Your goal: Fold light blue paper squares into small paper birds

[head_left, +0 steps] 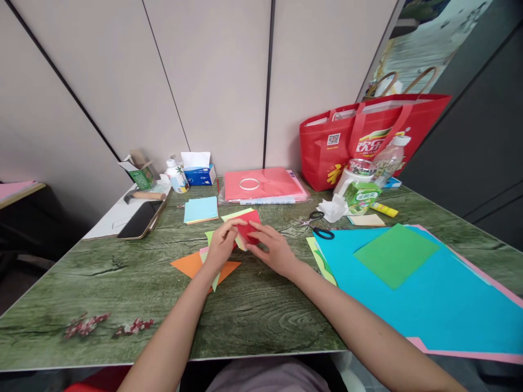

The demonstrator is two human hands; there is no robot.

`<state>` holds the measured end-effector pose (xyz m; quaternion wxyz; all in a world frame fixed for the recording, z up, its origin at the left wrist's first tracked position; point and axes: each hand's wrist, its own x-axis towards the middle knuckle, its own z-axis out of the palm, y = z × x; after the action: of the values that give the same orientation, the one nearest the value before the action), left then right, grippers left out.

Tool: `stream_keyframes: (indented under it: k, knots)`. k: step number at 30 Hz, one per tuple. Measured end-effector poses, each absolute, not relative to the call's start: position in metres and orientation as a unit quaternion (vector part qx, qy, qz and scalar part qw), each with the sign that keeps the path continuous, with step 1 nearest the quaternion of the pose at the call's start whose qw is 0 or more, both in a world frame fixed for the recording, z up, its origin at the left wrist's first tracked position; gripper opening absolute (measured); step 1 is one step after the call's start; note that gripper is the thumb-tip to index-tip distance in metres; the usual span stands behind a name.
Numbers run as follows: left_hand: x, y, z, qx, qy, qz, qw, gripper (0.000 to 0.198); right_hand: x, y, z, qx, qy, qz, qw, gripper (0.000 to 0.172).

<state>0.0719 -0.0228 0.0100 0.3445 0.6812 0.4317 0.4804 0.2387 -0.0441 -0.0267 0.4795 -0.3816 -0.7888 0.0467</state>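
Near the middle of the table, my left hand (222,243) pinches the left side of a small red sheet of paper (250,219). Pale yellow-green edges show behind and below the red one, so several sheets seem to be together. My right hand (274,249) grips its right side, fingers on the front and thumb low. Under my left hand and wrist lie orange paper pieces (184,265) with pointed corners, along with light green and pink pieces. A stack of light blue square paper (201,209) lies behind my left hand.
Black-handled scissors (322,233) lie right of my hands, beside big blue sheets (368,305) topped by a green square (396,255). Behind are a pink paper pack (278,185), a red bag (327,149) and a tissue box (200,175). A phone (141,219) and hammer (149,195) lie left.
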Motion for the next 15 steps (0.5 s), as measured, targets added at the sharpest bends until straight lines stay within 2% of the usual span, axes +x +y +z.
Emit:
stream_keyframes:
  k: [4,9,11,15]
  knots:
    - [0.071,-0.022,0.013,0.658,0.45,0.494,0.349,0.024,0.237,-0.046,-0.025,-0.363,-0.814,0.064,0.449,0.038]
    - [0.053,-0.01,0.017,0.549,0.506,0.583,0.32,0.026,0.227,-0.058,-0.015,-0.323,-0.813,0.1,0.475,0.026]
    - [0.042,-0.002,0.018,0.496,0.512,0.63,0.308,0.031,0.221,-0.066,-0.011,-0.292,-0.853,0.112,0.417,0.03]
    - [0.027,0.01,0.017,0.425,0.504,0.693,0.292,0.038,0.201,-0.085,-0.011,-0.233,-0.929,0.084,0.274,0.056]
